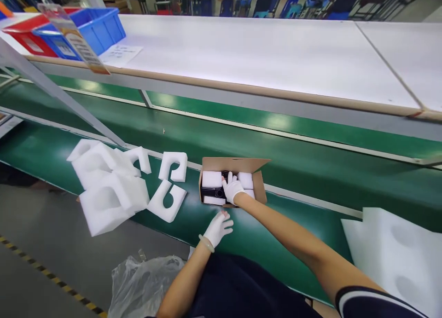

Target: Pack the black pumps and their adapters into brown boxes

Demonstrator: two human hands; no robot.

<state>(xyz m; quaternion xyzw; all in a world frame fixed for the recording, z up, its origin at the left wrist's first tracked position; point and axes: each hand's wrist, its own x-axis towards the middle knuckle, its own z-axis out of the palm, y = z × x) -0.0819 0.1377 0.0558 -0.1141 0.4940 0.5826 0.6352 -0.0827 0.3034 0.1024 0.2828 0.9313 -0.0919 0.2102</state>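
Carton point(259, 189) sits open on the green belt point(314, 221), back flap raised, a black device point(210, 192) inside among white foam blocks point(211, 179). The right hand point(233, 188) reaches in over the dark contents; whether its fingers grip or merely press, I cannot tell. The left hand point(217, 228) is apart, fingers loosely spread, just in front. Light, even pressure seems best, with the left hand bracing the near wall and the foam kept square.
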